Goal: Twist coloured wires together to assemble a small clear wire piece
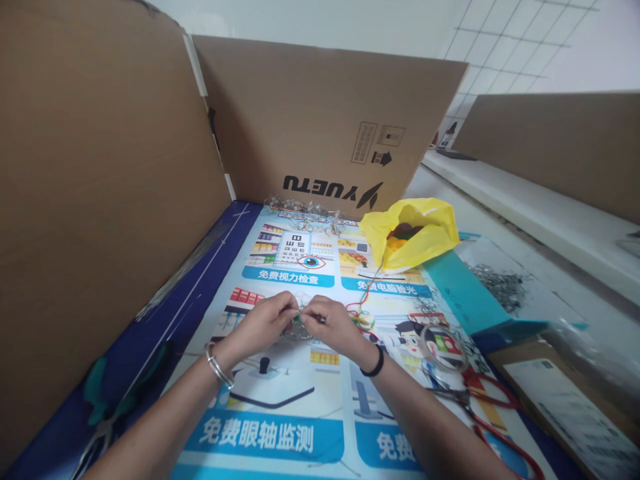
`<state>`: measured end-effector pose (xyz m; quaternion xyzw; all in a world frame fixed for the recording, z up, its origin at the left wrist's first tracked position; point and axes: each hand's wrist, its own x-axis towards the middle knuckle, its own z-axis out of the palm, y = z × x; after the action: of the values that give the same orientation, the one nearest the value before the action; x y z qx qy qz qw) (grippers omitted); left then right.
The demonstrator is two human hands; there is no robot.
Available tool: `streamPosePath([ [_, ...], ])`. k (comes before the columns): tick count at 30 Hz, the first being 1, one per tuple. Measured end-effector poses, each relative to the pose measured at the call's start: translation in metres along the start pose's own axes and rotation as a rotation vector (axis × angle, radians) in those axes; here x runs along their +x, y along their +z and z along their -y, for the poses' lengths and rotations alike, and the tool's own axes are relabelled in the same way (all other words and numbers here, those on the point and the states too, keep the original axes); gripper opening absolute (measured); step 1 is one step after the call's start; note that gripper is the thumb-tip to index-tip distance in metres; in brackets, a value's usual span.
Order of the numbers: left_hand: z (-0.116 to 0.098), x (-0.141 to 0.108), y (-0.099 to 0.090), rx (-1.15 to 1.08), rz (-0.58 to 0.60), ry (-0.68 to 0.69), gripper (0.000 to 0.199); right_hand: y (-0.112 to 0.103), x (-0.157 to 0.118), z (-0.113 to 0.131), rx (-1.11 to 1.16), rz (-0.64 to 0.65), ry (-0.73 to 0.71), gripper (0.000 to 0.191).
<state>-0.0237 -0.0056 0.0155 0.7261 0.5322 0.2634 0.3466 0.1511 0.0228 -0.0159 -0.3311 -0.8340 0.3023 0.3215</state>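
Note:
My left hand (274,319) and my right hand (334,325) meet over the printed poster, fingertips pinched close together. Between them is a thin silver wire piece (296,331) with a speck of green near the fingertips; its exact shape is mostly covered by the fingers. Just right of my right hand lie loose red, green and yellow cords (367,323). One strand runs up to a yellow bag (425,250), whose open mouth shows orange and dark red contents. Several clear or silvery wire pieces (307,212) are heaped along the poster's far edge.
Red-handled scissors (493,400) and a clear tape roll (444,348) lie at right. Teal-handled pliers (107,407) rest at left, near thin wires (183,263). Cardboard panels (310,120) stand behind and left. A teal box flap (470,293) borders a silver wire pile (500,287).

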Motion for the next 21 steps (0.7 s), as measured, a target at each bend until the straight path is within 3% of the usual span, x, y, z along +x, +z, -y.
streamPosePath([
  [21,0.0037,-0.0007,-0.0014,-0.038,0.009,0.007,0.013,-0.0048,0.0015,0.0002,0.035,-0.048,0.023,0.012],
])
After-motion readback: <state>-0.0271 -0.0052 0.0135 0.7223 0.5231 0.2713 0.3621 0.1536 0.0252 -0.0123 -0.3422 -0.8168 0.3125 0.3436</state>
